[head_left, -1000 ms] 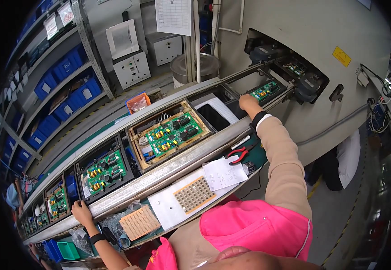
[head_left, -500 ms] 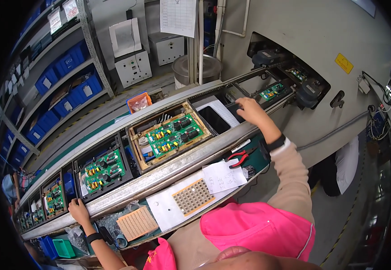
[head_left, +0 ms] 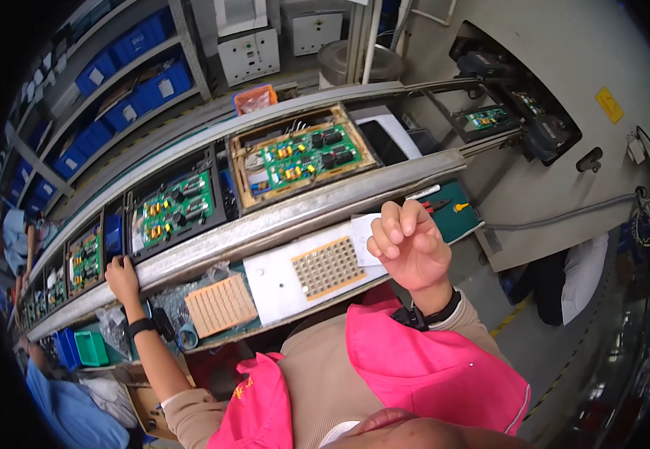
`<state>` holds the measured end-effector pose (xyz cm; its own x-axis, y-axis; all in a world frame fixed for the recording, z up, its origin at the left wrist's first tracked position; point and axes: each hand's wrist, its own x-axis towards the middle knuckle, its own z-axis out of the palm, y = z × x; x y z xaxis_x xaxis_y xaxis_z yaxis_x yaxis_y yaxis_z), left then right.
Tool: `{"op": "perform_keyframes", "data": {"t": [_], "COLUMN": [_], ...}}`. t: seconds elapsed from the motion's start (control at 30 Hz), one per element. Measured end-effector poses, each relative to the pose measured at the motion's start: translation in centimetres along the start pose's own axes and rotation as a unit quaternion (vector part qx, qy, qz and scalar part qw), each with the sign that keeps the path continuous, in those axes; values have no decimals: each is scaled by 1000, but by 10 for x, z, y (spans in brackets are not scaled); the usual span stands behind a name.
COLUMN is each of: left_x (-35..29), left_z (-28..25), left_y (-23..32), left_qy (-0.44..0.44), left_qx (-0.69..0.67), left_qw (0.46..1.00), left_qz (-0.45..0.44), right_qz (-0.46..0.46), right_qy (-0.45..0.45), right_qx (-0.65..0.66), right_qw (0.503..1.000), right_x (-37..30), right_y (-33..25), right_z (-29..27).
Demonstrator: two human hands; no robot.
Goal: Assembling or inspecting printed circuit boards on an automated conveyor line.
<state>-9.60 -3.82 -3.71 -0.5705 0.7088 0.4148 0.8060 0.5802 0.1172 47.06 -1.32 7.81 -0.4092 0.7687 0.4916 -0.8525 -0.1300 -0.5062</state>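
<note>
My left hand (head_left: 122,280) rests on the metal rail (head_left: 280,218) along the conveyor's near side, its fingers spread over the edge beside a black frame (head_left: 222,196). My right hand (head_left: 411,251) is raised over the bench, with loosely bent fingers apart and nothing visible in them. Behind it is a white paper sheet (head_left: 367,229), partly covered. Nearest to it on the bench lies an orange tray of small round parts (head_left: 328,267). On the conveyor, a wooden frame (head_left: 247,196) carries green circuit boards (head_left: 310,157); the black frame also holds boards (head_left: 171,213).
Red-handled pliers (head_left: 435,205) and a white marker (head_left: 422,191) lie at the bench's right end. A tan perforated board (head_left: 220,305) and green bin (head_left: 91,348) sit leftward. Another board (head_left: 486,118) is near the machine opening. A person in blue (head_left: 70,396) is at lower left.
My right hand has come back from above the conveyor's right part to over the bench, nearer my body. My left hand stays on the rail. The view has shifted.
</note>
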Motion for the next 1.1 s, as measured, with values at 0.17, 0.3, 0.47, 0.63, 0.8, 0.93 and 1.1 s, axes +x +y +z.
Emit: {"op": "perform_keyframes", "data": {"t": [0.17,0.3,0.47,0.63,0.8,0.93,1.1], "left_x": [1,0,-1,0,-1,3,6], "left_z": [7,-2,-2,1,6,7,9], "left_y": [-6,2,0,0,-2,-6,-10], "left_qy": [33,15,4,11,11,9,22], "left_qx": [30,28,30,31,34,40,36], "left_qw": [999,999,999,999,999,999,999], "left_qz": [-3,-18,-26,-19,-23,-12,4], "right_qz": [31,37,37,36,30,1,16], "right_qy": [-7,-6,-18,-23,-34,-28,-21], "right_qx": [75,84,64,36,8,-49,-113], "right_qw": [997,996,997,998,999,998,993], "right_x": [-11,-22,-34,-43,-46,-48,-50], "right_y": [14,21,27,28,30,34,37], "right_z": [8,11,18,24,30,34,35]}}
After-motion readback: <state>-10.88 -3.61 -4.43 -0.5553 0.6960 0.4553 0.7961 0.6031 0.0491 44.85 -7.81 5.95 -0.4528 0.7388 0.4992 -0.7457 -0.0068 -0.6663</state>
